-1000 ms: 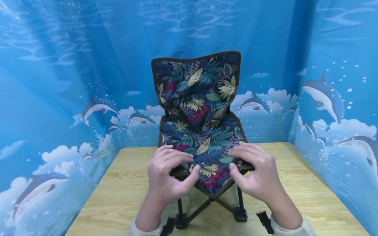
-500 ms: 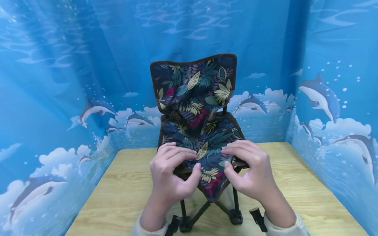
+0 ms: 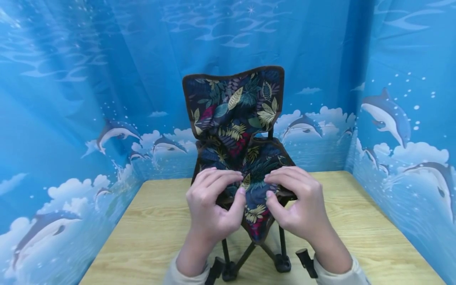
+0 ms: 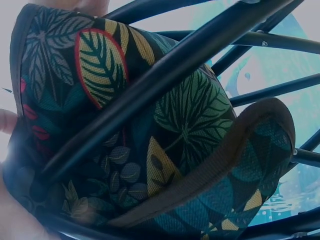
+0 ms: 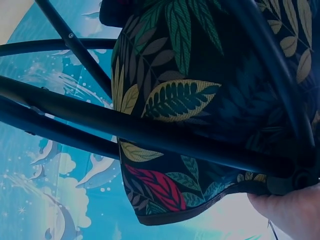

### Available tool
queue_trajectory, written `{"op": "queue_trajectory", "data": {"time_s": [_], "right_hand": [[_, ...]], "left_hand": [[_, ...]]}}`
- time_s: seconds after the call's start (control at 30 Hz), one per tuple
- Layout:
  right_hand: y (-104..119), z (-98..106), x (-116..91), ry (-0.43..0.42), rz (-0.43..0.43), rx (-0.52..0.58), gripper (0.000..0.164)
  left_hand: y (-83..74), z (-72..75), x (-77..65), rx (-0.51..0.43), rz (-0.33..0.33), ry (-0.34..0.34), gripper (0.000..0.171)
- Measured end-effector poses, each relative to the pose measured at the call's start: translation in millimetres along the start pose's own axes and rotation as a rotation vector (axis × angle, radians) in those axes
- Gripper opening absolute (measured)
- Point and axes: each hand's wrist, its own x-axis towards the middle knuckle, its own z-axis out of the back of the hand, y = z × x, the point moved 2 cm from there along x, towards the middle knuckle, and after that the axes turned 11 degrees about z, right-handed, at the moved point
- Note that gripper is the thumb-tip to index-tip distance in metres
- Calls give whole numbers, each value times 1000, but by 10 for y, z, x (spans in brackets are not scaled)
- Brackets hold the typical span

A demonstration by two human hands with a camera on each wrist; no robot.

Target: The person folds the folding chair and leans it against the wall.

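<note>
A small folding chair (image 3: 235, 105) in dark leaf-print fabric stands upright on the table, its back panel away from me. My left hand (image 3: 218, 202) grips the front left corner of the seat (image 3: 256, 198), thumb toward me and fingers over the top. At the front right corner my right hand (image 3: 300, 198) holds on in the same way. Between them the fabric sags into a point. The wrist views look at the underside of the fabric (image 4: 192, 115) and the black frame tubes (image 5: 150, 140); most of each hand is outside those views.
Beneath the chair is a wood-grain table (image 3: 153, 221). A blue curtain (image 3: 228, 35) printed with dolphins and clouds surrounds it at the back and both sides. Black wrist mounts (image 3: 306, 262) sit by the sleeve cuffs.
Both hands have moved closer together, drawing the seat corners inward. The seat has narrowed and its fabric sags more. The front feet have come nearer to me.
</note>
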Motion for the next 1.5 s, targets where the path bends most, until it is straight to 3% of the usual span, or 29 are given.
{"op": "queue_trajectory", "data": {"time_s": [0.63, 0.93, 1.27, 1.5], "right_hand": [[103, -61, 104, 4, -88, 5, 16], [150, -99, 150, -10, -142, 32, 18], [207, -123, 204, -26, -145, 31, 17], [266, -146, 216, -51, -133, 39, 20]], "left_hand": [[-113, -80, 38, -7, 112, 8, 19], [-231, -106, 39, 13, 190, 6, 31], [-306, -164, 60, -23, 226, 62, 32], [-333, -227, 80, -71, 217, 62, 38]]}}
